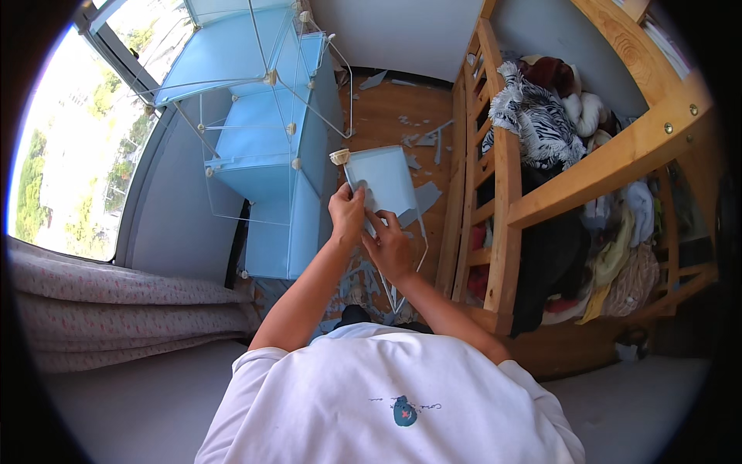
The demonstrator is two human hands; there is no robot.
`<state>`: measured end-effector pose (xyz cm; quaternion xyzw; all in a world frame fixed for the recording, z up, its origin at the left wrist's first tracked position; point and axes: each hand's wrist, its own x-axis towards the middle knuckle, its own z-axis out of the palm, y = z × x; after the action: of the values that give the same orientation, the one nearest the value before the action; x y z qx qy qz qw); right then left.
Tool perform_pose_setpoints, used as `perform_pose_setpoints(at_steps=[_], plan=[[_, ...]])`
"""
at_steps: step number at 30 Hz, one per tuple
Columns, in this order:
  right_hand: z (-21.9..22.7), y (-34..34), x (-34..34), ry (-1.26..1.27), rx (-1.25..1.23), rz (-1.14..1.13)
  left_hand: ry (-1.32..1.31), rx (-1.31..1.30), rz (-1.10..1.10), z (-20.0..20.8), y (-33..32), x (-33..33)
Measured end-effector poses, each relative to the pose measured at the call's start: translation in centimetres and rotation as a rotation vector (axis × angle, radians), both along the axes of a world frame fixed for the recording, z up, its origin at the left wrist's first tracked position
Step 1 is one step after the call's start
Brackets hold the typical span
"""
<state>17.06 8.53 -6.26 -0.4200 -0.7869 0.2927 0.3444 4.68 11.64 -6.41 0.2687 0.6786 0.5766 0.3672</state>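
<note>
A light blue panel (386, 179) with a thin white wire frame is held up in front of me. My left hand (348, 212) grips its left edge near the lower corner. My right hand (390, 246) has its fingers bent at the panel's lower edge, pinching there; the fingertips are partly hidden. At the panel's upper left corner sits a cream plastic connector (339, 157). A white wire frame part (424, 246) hangs down on the right, beside my right wrist.
A partly built light blue cube shelf (267, 135) with white wires stands at the left by the window (69, 155). Torn film scraps (425, 199) litter the wooden floor. A wooden bed frame (506, 174) piled with clothes is on the right; a patterned curtain (131, 309) hangs lower left.
</note>
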Motion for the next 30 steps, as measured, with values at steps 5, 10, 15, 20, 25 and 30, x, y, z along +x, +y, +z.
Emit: perform_pose_setpoints(at_steps=[5, 10, 15, 20, 25, 30], plan=[[-2.5, 1.2, 1.3, 0.168, -0.092, -0.079, -0.291, 0.194, 0.020, 0.3, -0.6, -0.2], [-2.9, 4.9, 1.3, 0.308, -0.273, -0.263, -0.310, 0.243, -0.039, 1.1, -1.0, 0.6], [1.6, 6.0, 1.8, -0.038, 0.205, -0.171, -0.224, 0.237, 0.006, 1.5, -2.2, 0.6], [1.6, 6.2, 1.0, -0.060, 0.146, 0.069, -0.275, 0.235, 0.058, 2.9, -2.8, 0.6], [0.9, 5.5, 1.0, -0.155, 0.075, 0.287, -0.237, 0.227, 0.116, 3.8, -3.5, -0.9], [-0.8, 3.1, 1.1, -0.166, 0.102, 0.302, -0.163, 0.220, 0.165, 2.6, -3.6, -2.0]])
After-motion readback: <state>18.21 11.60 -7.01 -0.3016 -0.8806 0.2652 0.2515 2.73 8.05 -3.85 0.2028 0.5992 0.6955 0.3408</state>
